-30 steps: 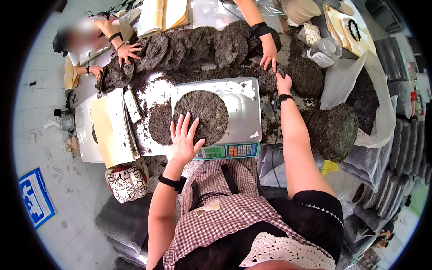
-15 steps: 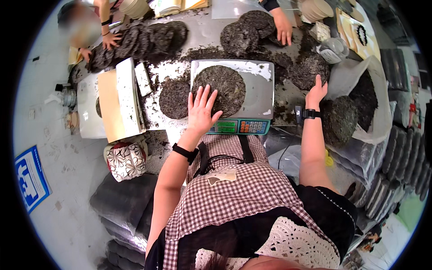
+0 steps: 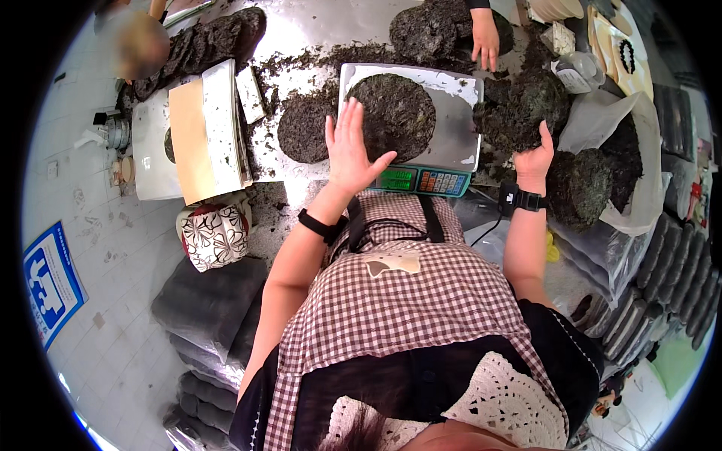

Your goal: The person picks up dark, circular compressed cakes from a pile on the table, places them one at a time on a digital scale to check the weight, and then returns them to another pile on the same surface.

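My left hand [image 3: 349, 154] has its fingers stretched out. It is at the left edge of a dark round dried-seaweed cake [image 3: 398, 116], which lies on the steel plate of a digital scale [image 3: 457, 120]. Another seaweed cake [image 3: 302, 134] lies on the table just left of the scale. My right hand [image 3: 534, 159] grips the near edge of a dark, ragged seaweed cake [image 3: 523, 109] right of the scale. Its thumb is on top and the other fingers are mostly hidden. Close to my right wrist is one more round cake [image 3: 579, 188], resting against a plastic bag [image 3: 635, 173] of loose seaweed.
Across the table, a co-worker's hand [image 3: 486, 41] hangs beside piled cakes [image 3: 425, 34]. A row of cakes [image 3: 214, 49] lies far left. Papers [image 3: 218, 128] and a printed pouch [image 3: 214, 237] are on my left. A clear jar [image 3: 579, 75] stands far right. Seaweed crumbs litter the table.
My left hand has shifted off the cake's middle toward its left edge, thumb spread wider. The right hand stays at the right-hand cake. The co-worker's hands at far left have left the row.
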Available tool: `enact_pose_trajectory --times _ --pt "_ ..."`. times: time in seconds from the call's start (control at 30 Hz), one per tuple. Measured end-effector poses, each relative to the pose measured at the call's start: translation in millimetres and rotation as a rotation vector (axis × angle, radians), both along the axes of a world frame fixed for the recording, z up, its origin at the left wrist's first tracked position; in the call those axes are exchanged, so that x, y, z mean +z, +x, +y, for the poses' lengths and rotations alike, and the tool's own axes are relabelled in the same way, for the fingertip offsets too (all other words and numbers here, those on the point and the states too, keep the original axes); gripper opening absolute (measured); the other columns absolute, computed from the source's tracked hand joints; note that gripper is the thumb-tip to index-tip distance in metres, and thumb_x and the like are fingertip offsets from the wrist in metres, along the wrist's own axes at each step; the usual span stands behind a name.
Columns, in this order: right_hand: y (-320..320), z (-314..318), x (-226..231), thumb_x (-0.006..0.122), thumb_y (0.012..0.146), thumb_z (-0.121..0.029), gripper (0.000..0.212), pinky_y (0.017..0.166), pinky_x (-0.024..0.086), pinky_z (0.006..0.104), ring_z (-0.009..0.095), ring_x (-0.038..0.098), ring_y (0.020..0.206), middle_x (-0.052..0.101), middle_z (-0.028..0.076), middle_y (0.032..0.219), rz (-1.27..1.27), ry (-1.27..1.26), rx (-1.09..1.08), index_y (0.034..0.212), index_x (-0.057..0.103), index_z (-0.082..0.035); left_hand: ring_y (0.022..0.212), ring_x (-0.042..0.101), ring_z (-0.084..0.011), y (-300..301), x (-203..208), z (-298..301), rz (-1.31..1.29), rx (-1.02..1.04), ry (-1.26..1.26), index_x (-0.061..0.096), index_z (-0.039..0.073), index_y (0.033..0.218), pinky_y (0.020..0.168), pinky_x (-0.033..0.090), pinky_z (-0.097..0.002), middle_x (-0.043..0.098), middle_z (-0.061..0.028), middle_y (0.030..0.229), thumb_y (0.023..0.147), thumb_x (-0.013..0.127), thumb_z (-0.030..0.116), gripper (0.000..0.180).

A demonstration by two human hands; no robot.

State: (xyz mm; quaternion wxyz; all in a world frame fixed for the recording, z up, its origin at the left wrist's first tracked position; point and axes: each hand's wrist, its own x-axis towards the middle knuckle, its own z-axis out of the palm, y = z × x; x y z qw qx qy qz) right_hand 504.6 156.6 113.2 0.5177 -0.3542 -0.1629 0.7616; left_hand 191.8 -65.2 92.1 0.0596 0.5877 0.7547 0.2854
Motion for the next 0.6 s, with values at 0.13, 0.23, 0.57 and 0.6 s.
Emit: enact_pose_trajectory --times 0.13,0.23,0.57,0.6 --pt "-13.9 -17.9 14.1 0.057 0.098 -0.016 0.034 0.103 0.048 0.0484 0.031 0.061 0.117 0.062 0.014 0.13 -0.051 0.0 0.065 0.129 0.058 -0.001 0.141 0.036 -0.0395 -34.7 -2.1 -17.7 -0.031 0.173 0.154 0.036 -0.004 0.146 0.117 0.023 -0.0522 0.041 -0.0249 0.149 0.087 0.069 0.041 0.082" --pt "-36.8 -35.6 30.4 0.056 0.099 -0.014 0.038 0.104 0.048 0.0482 0.031 0.059 0.121 0.06 0.015 0.134 -0.034 0.015 0.132 0.134 0.054 0.0 0.129 0.047 -0.0397 -69.7 -40.2 -29.9 -0.197 0.324 0.126 0.051 -0.006 0.131 0.109 0.036 -0.0472 0.052 -0.0246 0.135 0.09 0.067 0.029 0.056" --pt "-160.0 -72.7 41.2 0.065 0.096 -0.008 0.035 0.093 0.054 0.0347 0.018 0.063 0.111 0.064 0.006 0.125 -0.272 0.424 0.222 0.13 0.057 -0.002 0.062 0.045 -0.0078 -10.7 46.9 44.4 -0.756 -0.056 0.07 0.065 0.001 0.104 0.056 0.041 -0.0266 0.051 0.0023 0.067 0.1 0.061 0.034 0.033" --pt "-156.4 -73.0 41.2 0.066 0.095 -0.007 0.034 0.093 0.054 0.0344 0.017 0.063 0.11 0.064 0.006 0.124 -0.249 0.423 0.276 0.128 0.059 -0.003 0.063 0.045 -0.0085 -6.5 48.6 42.2 -0.638 -0.05 0.07 0.063 0.001 0.099 0.057 0.042 -0.0269 0.051 -0.0009 0.066 0.1 0.062 0.034 0.032"
